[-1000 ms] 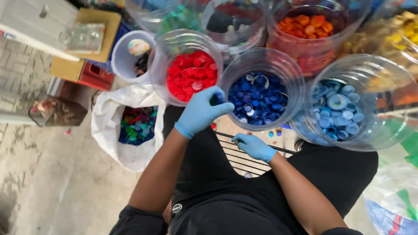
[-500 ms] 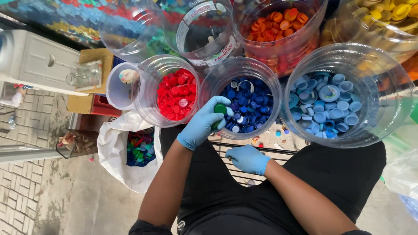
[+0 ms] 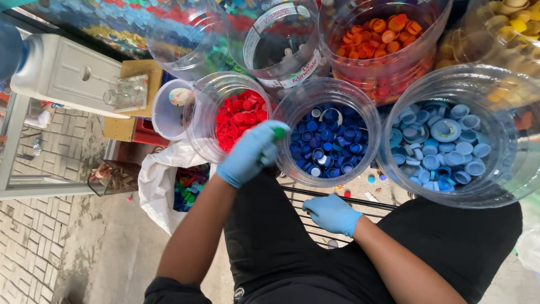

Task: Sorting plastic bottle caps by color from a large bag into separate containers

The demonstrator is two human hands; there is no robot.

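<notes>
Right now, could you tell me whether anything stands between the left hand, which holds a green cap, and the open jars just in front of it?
Nothing visible does. The left hand holds the green cap at its fingertips, raised between the jar of red caps and the jar of dark blue caps. Both jars are open at the top. The right hand rests lower, on the wire rack.

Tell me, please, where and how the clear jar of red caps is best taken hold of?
Probably at its open round rim, from above: the jar of red caps stands upright, and the jar of dark blue caps and a white tub crowd its sides. The left hand, holding a green cap, is nearest.
</notes>
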